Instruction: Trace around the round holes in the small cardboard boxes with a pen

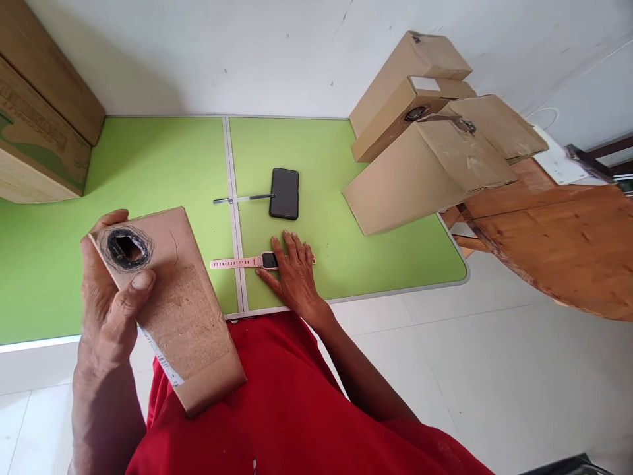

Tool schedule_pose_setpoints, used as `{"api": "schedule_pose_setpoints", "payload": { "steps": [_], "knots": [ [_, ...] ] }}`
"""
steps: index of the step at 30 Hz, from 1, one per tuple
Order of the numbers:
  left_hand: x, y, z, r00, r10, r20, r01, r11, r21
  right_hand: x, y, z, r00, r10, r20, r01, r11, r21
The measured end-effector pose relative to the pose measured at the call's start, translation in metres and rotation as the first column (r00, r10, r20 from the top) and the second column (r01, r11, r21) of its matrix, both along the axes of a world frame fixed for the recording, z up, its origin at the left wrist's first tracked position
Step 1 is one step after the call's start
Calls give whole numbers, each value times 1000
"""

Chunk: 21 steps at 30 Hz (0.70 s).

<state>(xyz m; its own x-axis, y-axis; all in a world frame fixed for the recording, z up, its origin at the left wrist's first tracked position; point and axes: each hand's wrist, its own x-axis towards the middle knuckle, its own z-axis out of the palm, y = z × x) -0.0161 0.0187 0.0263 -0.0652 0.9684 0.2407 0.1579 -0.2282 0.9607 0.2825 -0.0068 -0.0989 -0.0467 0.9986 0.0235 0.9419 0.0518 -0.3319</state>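
Observation:
My left hand (111,290) grips a small cardboard box (182,297), its thumb pressed on the front face. Near the top of that face is a round hole with a black, scribbled rim. The box is tilted, its lower end close to my red clothing. My right hand (297,274) lies on the table with fingers stretched out, over one side of a smartwatch (270,260) with a pink strap. Part of the strap is hidden under the fingers. Beyond them lie a black smartphone (284,193) and a pen (247,198) whose tip reaches the phone's edge.
The green folding table (163,158) has a pale seam across it. Several cardboard boxes (415,165) stand at its right end, some with dark-rimmed holes. Large cartons (39,125) sit at the left. A wooden table (548,237) adjoins on the right, and a white wall (222,53) rises behind.

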Motion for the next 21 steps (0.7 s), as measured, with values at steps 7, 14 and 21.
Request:
{"api": "schedule_pose_setpoints", "payload": {
  "steps": [7,14,21],
  "knots": [
    [-1,0,-2,999,5,-51,-6,1000,-21,-13,23,26,995,98,-19,-97,995,11],
    [-3,1,-4,995,-25,-95,24,1000,-13,-29,53,30,978,205,-38,-206,977,-44],
    [-11,-2,-8,997,-30,-74,31,999,15,-7,16,39,983,180,-38,-180,984,-2]
  ]
}}
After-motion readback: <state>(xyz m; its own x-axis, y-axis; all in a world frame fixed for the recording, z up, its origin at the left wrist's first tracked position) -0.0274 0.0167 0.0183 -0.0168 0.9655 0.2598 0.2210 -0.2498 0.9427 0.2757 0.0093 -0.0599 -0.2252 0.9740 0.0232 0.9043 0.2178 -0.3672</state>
